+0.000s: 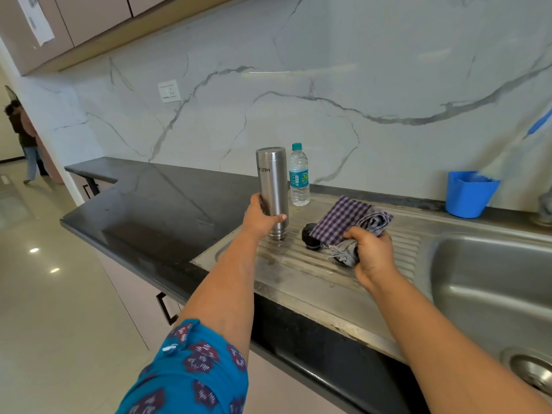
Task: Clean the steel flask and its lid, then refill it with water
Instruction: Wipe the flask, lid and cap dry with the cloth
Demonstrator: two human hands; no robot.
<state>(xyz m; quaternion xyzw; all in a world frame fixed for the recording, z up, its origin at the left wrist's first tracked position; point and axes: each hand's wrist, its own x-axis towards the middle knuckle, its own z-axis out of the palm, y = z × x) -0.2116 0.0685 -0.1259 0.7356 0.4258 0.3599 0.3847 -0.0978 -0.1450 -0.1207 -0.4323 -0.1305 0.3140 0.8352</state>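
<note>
Two hands busy: our left hand wrapped round steel flask, flask upside down, mouth on ribbed drainboard of steel sink. Our right hand clutching checked cloth, bunched end in fist. Black lid on drainboard between flask and cloth, partly under cloth. Plastic water bottle just right of flask, farther back. Blue tub far right on dark surface.

Black counter: steel drainboard bears inverted flask, water bottle, black lid; blue tub behind.
</note>
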